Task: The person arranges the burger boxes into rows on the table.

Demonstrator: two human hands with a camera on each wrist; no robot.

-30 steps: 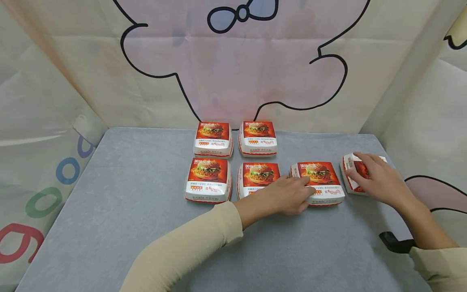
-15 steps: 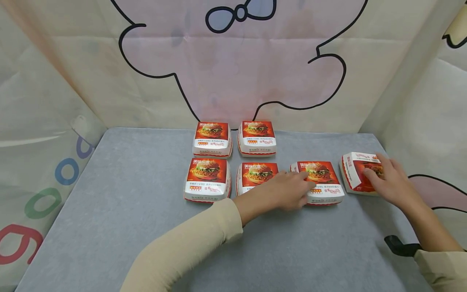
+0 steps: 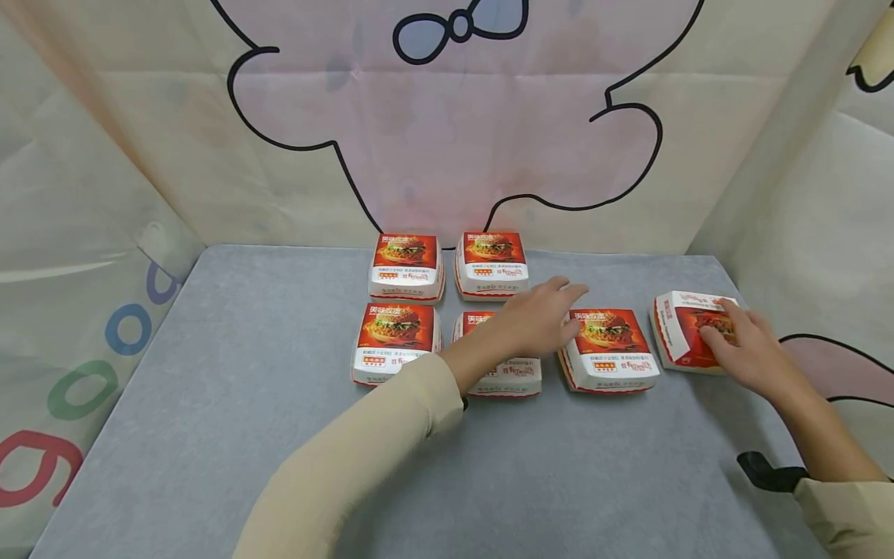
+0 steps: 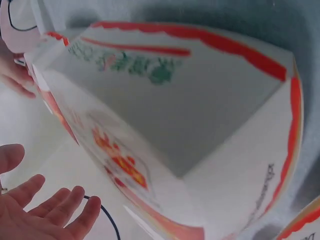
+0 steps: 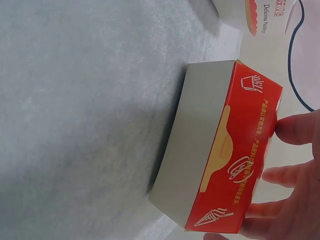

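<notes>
In the head view my left hand [image 3: 541,318] hovers with its fingers spread over the left edge of a burger box [image 3: 615,361]. The left wrist view shows these fingers [image 4: 60,207] apart from the large white box side [image 4: 165,100]. My right hand [image 3: 757,357] rests on the rightmost burger box [image 3: 684,330], which is turned sideways. Its fingers [image 5: 280,175] lie loosely along the box's upper face in the right wrist view, with the red flap [image 5: 240,155] towards the camera. My left forearm hides part of another burger box [image 3: 513,376].
Three more burger boxes stand to the left: a back left box [image 3: 407,268], a back right box [image 3: 492,266] and a front left box [image 3: 396,341]. All sit on a grey cloth-covered table [image 3: 209,404]. A printed curtain [image 3: 433,140] hangs behind its far edge.
My left hand has lifted off the third front box and moved up and slightly left, spreading its fingers. Earlier my right hand slid rightward across its box; lately it has barely moved.
</notes>
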